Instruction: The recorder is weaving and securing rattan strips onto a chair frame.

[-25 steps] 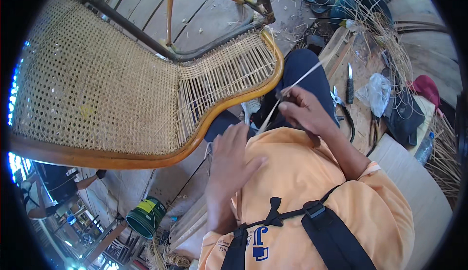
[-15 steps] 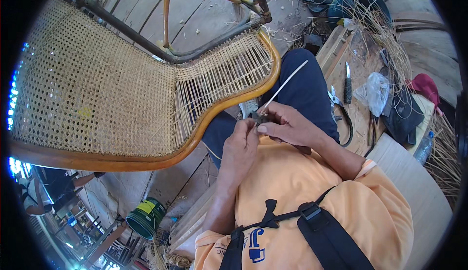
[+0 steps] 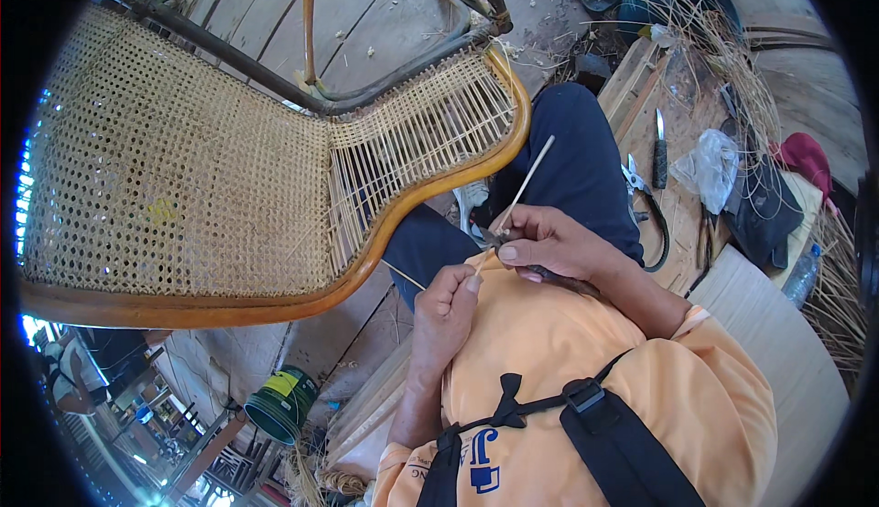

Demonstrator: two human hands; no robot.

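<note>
My left hand [image 3: 444, 308] is closed in a pinch on a thin pale cane strip [image 3: 528, 181]. One end of the strip sticks up past my right hand [image 3: 549, 241], and a thin length shows left of my left fist. My right fingers are wrapped round a dark-handled tool [image 3: 563, 282] that looks like a small knife, its grey tip pressed against the strip under the thumb. Both hands are before my belly, a short way apart. Left of them stands a chair [image 3: 439, 186] with a woven cane panel [image 3: 183, 159] and an open, partly woven section at its near end.
On the wooden bench [image 3: 682, 196] at my right lie a knife [image 3: 660, 152], pruning shears [image 3: 644, 197], a clear plastic bag [image 3: 711, 165] and a bottle [image 3: 802, 275]. Loose cane strands [image 3: 723, 40] tangle behind. A green bucket [image 3: 279, 406] stands at the lower left.
My left hand has moved left and down, away from the right, drawing the strip along. Less of the strip now sticks up past my right hand. The tool's handle has come into view.
</note>
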